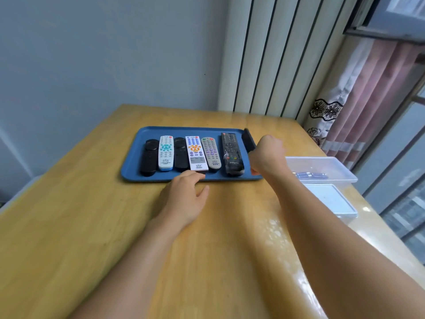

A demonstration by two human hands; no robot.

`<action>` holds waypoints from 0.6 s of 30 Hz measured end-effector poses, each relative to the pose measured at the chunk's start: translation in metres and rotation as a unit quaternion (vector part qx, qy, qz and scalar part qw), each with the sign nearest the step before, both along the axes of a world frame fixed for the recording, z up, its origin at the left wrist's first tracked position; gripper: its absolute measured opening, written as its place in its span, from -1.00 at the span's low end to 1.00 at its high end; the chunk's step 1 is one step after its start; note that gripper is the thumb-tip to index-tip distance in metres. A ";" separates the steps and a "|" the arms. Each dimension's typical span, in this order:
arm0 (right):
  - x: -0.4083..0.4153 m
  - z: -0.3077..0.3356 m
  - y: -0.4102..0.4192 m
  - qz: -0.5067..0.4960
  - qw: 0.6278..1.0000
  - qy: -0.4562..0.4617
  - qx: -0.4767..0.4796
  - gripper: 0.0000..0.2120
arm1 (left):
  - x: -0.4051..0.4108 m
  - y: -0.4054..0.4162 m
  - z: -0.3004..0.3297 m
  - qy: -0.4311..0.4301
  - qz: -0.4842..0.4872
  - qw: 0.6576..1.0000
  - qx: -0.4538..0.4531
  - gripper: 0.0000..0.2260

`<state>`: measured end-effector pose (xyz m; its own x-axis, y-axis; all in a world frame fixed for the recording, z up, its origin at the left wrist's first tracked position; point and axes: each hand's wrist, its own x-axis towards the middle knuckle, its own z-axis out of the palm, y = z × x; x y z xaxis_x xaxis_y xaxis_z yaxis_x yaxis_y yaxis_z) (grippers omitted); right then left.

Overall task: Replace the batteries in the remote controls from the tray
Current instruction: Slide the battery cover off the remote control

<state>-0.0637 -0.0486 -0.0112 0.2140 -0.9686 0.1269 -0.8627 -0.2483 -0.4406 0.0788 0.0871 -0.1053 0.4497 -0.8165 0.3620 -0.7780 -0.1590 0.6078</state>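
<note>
A blue tray lies on the wooden table and holds several remote controls side by side. Among them are a white remote with orange buttons, a grey remote and a long black remote. My right hand is at the tray's right edge, fingers closed around a black remote that is lifted and tilted on its side. My left hand rests on the table at the tray's front rim, fingers apart, fingertips near the white remote's lower end.
To the right of the tray a clear plastic box holds several blue batteries. Its lid lies on the table in front of it. The table's right edge runs along a window and curtain.
</note>
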 end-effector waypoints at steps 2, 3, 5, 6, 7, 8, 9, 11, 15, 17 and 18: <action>-0.010 -0.006 0.011 0.016 0.997 -0.058 -0.050 -0.85 | 0.001 0.005 0.004 -0.033 0.017 0.999 0.031 -0.69; -0.016 -0.012 0.019 0.037 0.994 -0.082 -0.070 -0.87 | 0.001 0.006 0.006 -0.038 0.022 0.998 0.035 -0.69; -0.027 -0.028 0.042 0.085 0.986 -0.118 -0.086 -0.91 | 0.001 0.008 0.009 -0.039 0.033 0.998 0.032 -0.70; -0.031 -0.039 0.054 0.107 0.981 -0.139 -0.080 -0.93 | 0.002 0.008 0.011 -0.037 0.038 0.998 0.031 -0.73; -0.036 -0.051 0.065 0.128 0.977 -0.157 -0.070 -0.94 | 0.004 0.010 0.012 -0.040 0.044 0.998 0.034 -0.79; -0.040 -0.061 0.074 0.147 0.972 -0.169 -0.063 -0.94 | 0.007 0.013 0.012 -0.047 0.047 0.997 0.037 -0.86; -0.044 -0.070 0.080 0.161 0.968 -0.180 -0.064 -0.91 | 0.011 0.016 0.013 -0.051 0.048 0.997 0.038 -0.91; -0.052 -0.080 0.084 0.180 0.960 -0.203 -0.073 -0.85 | 0.017 0.025 0.009 -0.053 0.051 0.997 0.035 -0.90; -0.057 -0.081 0.082 0.212 0.938 -0.274 -0.033 -0.83 | 0.022 0.034 0.003 -0.059 0.054 0.997 -0.006 -0.86; -0.056 -0.082 0.079 0.231 0.927 -0.295 -0.012 -0.78 | 0.020 0.030 0.003 -0.059 0.046 0.997 -0.025 -0.91; -0.055 -0.083 0.077 0.246 0.922 -0.300 -0.013 -0.74 | 0.019 0.028 0.002 -0.058 0.048 0.997 -0.032 -0.91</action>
<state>-0.1191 0.0282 -0.0946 0.5103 -0.7680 0.3871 -0.2455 -0.5615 -0.7902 0.0976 0.1149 -0.1029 0.4770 -0.7448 0.4667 -0.8270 -0.2004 0.5253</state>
